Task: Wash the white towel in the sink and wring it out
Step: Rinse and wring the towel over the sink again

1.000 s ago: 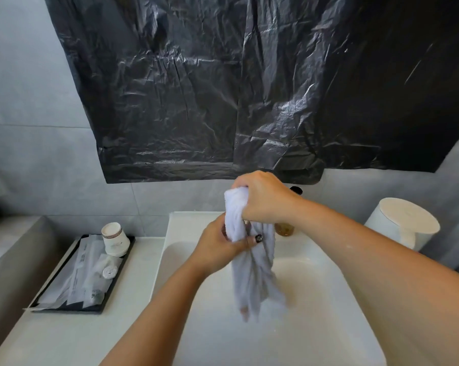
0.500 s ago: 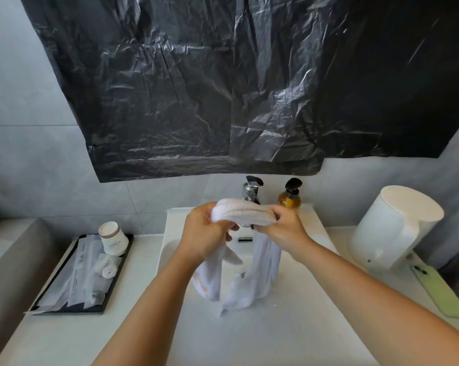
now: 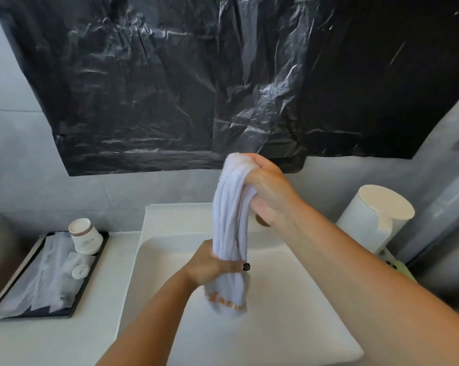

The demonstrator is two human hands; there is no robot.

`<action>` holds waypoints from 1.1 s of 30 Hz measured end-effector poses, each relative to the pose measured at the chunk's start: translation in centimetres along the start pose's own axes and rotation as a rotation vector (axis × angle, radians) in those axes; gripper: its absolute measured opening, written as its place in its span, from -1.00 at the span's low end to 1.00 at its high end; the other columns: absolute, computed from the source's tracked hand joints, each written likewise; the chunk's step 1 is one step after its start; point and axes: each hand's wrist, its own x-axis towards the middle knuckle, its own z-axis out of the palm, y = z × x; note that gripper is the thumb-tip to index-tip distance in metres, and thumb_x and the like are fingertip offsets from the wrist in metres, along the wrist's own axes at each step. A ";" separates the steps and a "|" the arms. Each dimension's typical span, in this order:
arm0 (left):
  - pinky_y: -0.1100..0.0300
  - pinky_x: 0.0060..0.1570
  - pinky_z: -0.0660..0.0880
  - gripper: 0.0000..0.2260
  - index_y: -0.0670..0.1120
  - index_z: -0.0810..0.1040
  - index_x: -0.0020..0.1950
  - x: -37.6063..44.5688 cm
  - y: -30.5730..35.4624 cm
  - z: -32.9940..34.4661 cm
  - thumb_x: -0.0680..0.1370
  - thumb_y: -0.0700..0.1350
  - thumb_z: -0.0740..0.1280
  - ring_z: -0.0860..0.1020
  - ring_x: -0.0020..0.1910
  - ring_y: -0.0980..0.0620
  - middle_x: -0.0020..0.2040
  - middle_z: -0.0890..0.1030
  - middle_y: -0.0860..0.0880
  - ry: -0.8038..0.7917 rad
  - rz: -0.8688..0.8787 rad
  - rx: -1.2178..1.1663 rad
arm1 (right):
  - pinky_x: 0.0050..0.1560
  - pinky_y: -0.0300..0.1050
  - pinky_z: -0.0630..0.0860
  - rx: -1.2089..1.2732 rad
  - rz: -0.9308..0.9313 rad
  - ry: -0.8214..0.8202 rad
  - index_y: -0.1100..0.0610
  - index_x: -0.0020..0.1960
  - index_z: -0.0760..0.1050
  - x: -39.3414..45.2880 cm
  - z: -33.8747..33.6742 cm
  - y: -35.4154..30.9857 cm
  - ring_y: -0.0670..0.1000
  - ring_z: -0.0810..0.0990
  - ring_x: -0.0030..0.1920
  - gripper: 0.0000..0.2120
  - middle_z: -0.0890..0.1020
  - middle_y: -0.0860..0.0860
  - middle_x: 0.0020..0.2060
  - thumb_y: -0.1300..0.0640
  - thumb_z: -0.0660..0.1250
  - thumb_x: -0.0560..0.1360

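The white towel (image 3: 231, 212) hangs bunched into a vertical rope above the white sink (image 3: 289, 326). My right hand (image 3: 268, 188) grips its top end, raised in front of the wall. Lower down, my left hand (image 3: 209, 265) grips the towel near its bottom, fingers wrapped round it. The towel's lower end, with orange lettering, dangles just over the basin. The tap and soap bottle are mostly hidden behind the towel and my right hand.
A black tray (image 3: 88, 281) with paper cups (image 3: 84, 235) and wrapped sachets lies on the counter at the left. A white lidded container (image 3: 376, 217) stands at the right. Black plastic sheeting (image 3: 223, 75) covers the wall above the sink.
Half a second ago both hands held the folded towel level at its top. Now my right hand has lifted one end up and my left has slid down, stretching the towel vertically.
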 end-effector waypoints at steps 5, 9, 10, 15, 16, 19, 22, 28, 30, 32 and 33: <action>0.32 -0.32 0.48 -0.68 -0.07 0.57 -0.13 2.2 -2.9 -0.5 0.25 -0.26 0.62 0.56 -0.29 0.13 -0.26 0.63 0.06 0.193 -0.088 0.054 | -0.01 -0.07 0.54 -0.196 -0.079 0.076 0.11 0.11 0.53 -1.3 -10.4 3.5 0.04 0.64 -0.03 -0.72 0.66 0.08 -0.03 0.22 0.37 0.40; 0.29 -0.33 0.51 -0.66 -0.14 0.54 -0.02 3.9 -4.1 -0.8 0.31 -0.32 0.57 0.55 -0.29 0.10 -0.20 0.62 -0.03 0.248 -0.184 0.099 | -0.06 -0.16 0.56 -0.591 0.270 0.059 0.22 0.30 0.43 -2.5 -18.7 9.2 0.04 0.62 0.06 -0.27 0.61 0.17 0.16 0.24 0.52 0.15; 0.30 -0.31 0.51 -0.63 -0.14 0.53 0.03 4.4 -4.3 -0.6 0.31 -0.32 0.56 0.55 -0.27 0.09 -0.18 0.62 -0.02 0.235 -0.195 0.121 | -0.07 -0.20 0.52 -0.720 0.366 0.044 0.19 0.33 0.37 -2.4 -19.6 10.5 0.05 0.58 0.11 -0.23 0.56 0.13 0.21 0.24 0.56 0.17; 0.38 -0.24 0.49 -0.48 -0.10 0.47 0.13 5.6 -3.6 1.1 0.25 -0.30 0.58 0.59 -0.16 0.10 -0.01 0.62 -0.08 0.037 -0.174 0.123 | 0.22 -0.20 0.35 -1.026 0.170 -0.096 -0.03 0.53 0.09 0.8 -17.8 15.2 -0.07 0.29 0.40 0.04 0.28 -0.10 0.39 0.10 0.63 0.23; 0.31 -0.19 0.54 -0.42 -0.12 0.47 0.19 5.5 -3.3 1.1 0.21 -0.28 0.56 0.62 -0.11 0.04 0.05 0.63 -0.13 -0.004 -0.184 0.045 | 0.22 -0.22 0.38 -1.008 0.130 -0.177 -0.05 0.52 0.11 1.5 -16.6 15.8 -0.11 0.32 0.38 0.04 0.31 -0.13 0.38 0.09 0.63 0.21; 0.07 -0.09 0.59 -0.49 -0.18 0.55 0.18 4.8 -2.2 -0.2 0.23 -0.29 0.47 0.67 -0.03 -0.12 0.03 0.66 -0.21 -0.166 -0.163 -0.259 | 0.07 -0.25 0.54 -0.726 0.090 -0.233 0.00 0.34 0.33 2.7 -13.5 16.1 -0.11 0.55 0.20 -0.20 0.55 -0.04 0.21 0.31 0.60 0.21; -0.05 0.12 0.54 -0.52 -0.23 0.57 0.23 4.1 -3.0 -2.2 0.32 -0.20 0.50 0.60 0.15 -0.28 0.14 0.62 -0.31 -0.232 -0.062 -0.392 | 0.10 -0.01 0.55 -0.409 0.181 -0.116 0.18 0.16 0.56 3.9 -12.2 15.4 0.13 0.65 0.11 -0.49 0.69 0.15 0.03 0.32 0.43 0.21; 0.09 0.08 0.56 -0.04 -0.07 0.39 0.39 3.2 -5.0 -1.8 0.09 0.16 0.68 0.60 0.22 -0.07 0.22 0.63 -0.11 -0.205 -0.093 -0.451 | 0.05 0.04 0.48 0.050 0.348 -0.001 0.35 0.01 0.57 4.4 -9.4 17.5 0.23 0.60 -0.03 -0.59 0.60 0.30 -0.11 0.23 0.28 0.19; 0.14 0.01 0.57 -0.09 -0.09 0.40 0.37 2.9 -5.2 -1.3 0.11 0.12 0.67 0.63 0.14 -0.02 0.13 0.67 -0.06 -0.246 -0.155 -0.452 | 0.01 0.05 0.47 0.074 0.360 0.087 0.30 -0.02 0.56 4.6 -9.0 18.2 0.23 0.59 -0.08 -0.59 0.58 0.27 -0.15 0.19 0.33 0.15; 0.15 -0.01 0.56 -0.24 -0.14 0.46 0.31 2.7 -5.4 -0.8 0.17 0.00 0.60 0.65 0.07 -0.02 0.06 0.68 -0.09 -0.250 -0.229 -0.411 | 0.01 0.06 0.45 0.089 0.360 0.122 0.25 0.00 0.55 4.7 -8.8 18.5 0.21 0.57 -0.08 -0.52 0.55 0.24 -0.14 0.17 0.36 0.08; 0.13 0.00 0.57 -0.34 -0.16 0.50 0.26 2.7 -5.5 -0.3 0.20 -0.03 0.56 0.65 0.05 -0.04 0.04 0.68 -0.13 -0.244 -0.252 -0.403 | 0.02 0.06 0.45 0.084 0.335 0.111 0.22 0.01 0.56 4.8 -8.8 18.6 0.20 0.56 -0.07 -0.53 0.55 0.23 -0.13 0.18 0.36 0.09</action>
